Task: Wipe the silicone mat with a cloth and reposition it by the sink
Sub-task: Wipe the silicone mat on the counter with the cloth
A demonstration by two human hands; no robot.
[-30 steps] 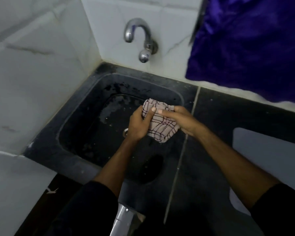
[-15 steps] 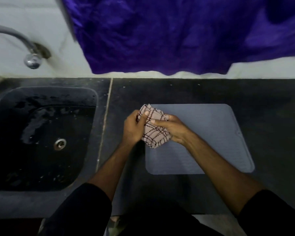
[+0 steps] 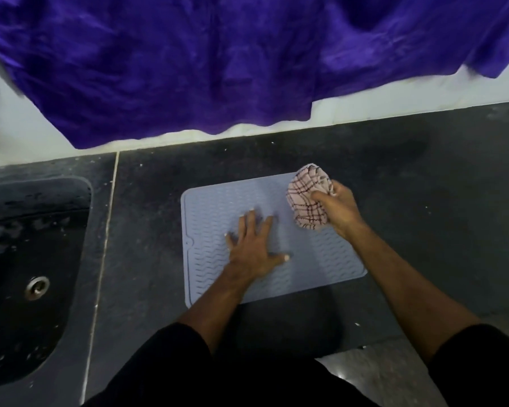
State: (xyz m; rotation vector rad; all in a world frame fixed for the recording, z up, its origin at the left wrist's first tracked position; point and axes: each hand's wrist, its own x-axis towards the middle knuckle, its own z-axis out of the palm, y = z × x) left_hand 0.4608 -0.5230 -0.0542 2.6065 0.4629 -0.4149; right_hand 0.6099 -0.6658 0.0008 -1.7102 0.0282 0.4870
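Setting: dark stone bench (image 3: 276,160) ran along a pale wall, with a purple cloth (image 3: 218,63) hanging over its back edge.
Sink (image 3: 80,207): sunk into the bench's left end — black basin with water drops on its floor and a metal drain (image 3: 37,287); nothing else lay in it that I could make out.
Seam: a pale joint line (image 3: 103,245) crossed the bench from back to front between the sink and the mat.
Silicone mat (image 3: 206,212): pale blue, ridged in waves, it lay flat on the bench's middle, well apart from the sink's rim and slightly askew to the front edge.
Left hand (image 3: 252,245): pressed flat on the mat's middle with fingers spread and straight, grasping nothing.
Right hand (image 3: 338,210): fingers curled round the checked cloth (image 3: 307,198), bunched into a wad, at the mat's back right corner; whether the wad touched the mat I could not tell.
Step in hand: the wipe looked about to start, judging by the pinning hand.
Doing it well: the left palm should have kept its weight down so the mat would not skid — strokes running along the ridges, from the far corner toward the front edge, would have cleared the grooves best.
Left to do: moving the mat over beside the sink.
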